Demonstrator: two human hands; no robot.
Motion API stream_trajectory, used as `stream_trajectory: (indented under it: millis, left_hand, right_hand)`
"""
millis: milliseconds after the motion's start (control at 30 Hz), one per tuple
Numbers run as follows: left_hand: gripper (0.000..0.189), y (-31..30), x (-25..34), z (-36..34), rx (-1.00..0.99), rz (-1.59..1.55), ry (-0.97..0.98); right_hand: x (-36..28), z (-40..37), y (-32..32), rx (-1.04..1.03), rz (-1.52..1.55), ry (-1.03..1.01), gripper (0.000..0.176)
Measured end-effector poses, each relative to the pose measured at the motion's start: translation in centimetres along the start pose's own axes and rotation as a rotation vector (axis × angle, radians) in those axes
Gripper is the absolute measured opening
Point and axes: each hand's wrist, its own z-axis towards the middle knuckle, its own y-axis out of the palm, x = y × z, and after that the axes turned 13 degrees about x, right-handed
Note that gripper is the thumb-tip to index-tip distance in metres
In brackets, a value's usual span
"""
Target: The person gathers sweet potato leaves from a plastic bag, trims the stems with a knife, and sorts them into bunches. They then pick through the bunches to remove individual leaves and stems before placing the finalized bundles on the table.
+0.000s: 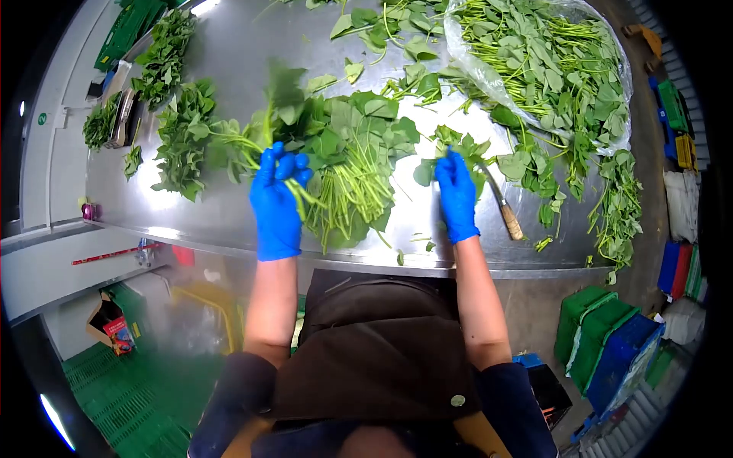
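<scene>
My left hand [276,202], in a blue glove, is closed round several leafy green stems [267,126] whose upper leaves are blurred. Right beside it, a heap of leafy greens [355,172] lies on the metal table [237,46], cut stem ends toward me. My right hand [457,195], also gloved in blue, pinches a small leafy sprig [462,145] above the table. Just right of that hand rests a knife [504,206] with a wooden handle and a curved blade, partly among leaves.
An open clear plastic bag [527,114] full of greens lies at the back right. Bunches of greens [187,137] line the table's left side. Loose stems hang over the right front edge. Stacked green crates [588,328] and a blue crate [622,359] stand on the floor at right.
</scene>
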Motion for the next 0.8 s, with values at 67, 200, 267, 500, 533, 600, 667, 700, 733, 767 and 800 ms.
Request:
stream_trajectory:
  millis: [67,200,267,500,533,600,667,700,733,767,800]
  left_hand:
    - [0.026,-3.3,0.8,1.3,-0.126,-0.04,-0.03]
    - [0.022,-5.0,1.5,1.1,-0.091,-0.07,-0.059]
    - [0.025,-5.8,1.1,1.4,-0.185,-0.189,-0.167]
    - [0.036,-4.5,0.7,-0.2,-0.296,-0.263,-0.365]
    - [0.035,-4.1,0.2,-0.5,-0.251,-0.186,-0.329]
    - [0.034,-3.0,-1.1,-1.2,-0.154,-0.032,-0.261]
    - [0.036,-1.5,-2.2,-1.5,-0.168,-0.016,-0.33]
    - [0.035,-0.7,-2.8,-1.8,-0.128,0.038,-0.317]
    - [0.035,0.3,-3.3,-2.1,-0.092,0.092,-0.304]
    - [0.034,0.7,-4.0,-2.0,-0.13,0.078,-0.31]
    - [0.035,1.3,-4.9,-1.9,-0.109,0.144,-0.296]
  right_hand:
    - [-1.6,-0.5,-0.6,0.108,-0.244,-0.227,0.041]
    - [-4.6,-3.3,0.6,-0.205,-0.534,-0.248,0.025]
    - [-3.7,-3.6,1.8,-0.408,-0.645,-0.332,0.023]
    - [-7.2,-2.4,-0.5,-0.478,0.202,0.322,0.016]
    - [-7.5,-2.1,-1.1,-0.467,0.287,0.339,0.017]
    - [-7.0,-2.1,-1.6,-0.446,0.381,0.4,0.015]
    - [-6.3,-2.4,-2.2,-0.474,0.548,0.436,0.014]
    - [-6.3,-2.5,-2.7,-0.546,0.65,0.426,0.013]
    - [-6.6,-2.8,-3.1,-0.524,0.692,0.493,0.013]
    - [-7.4,-3.4,-3.4,-0.501,0.734,0.559,0.012]
    - [-7.9,-3.7,-3.5,-0.481,0.775,0.628,0.012]
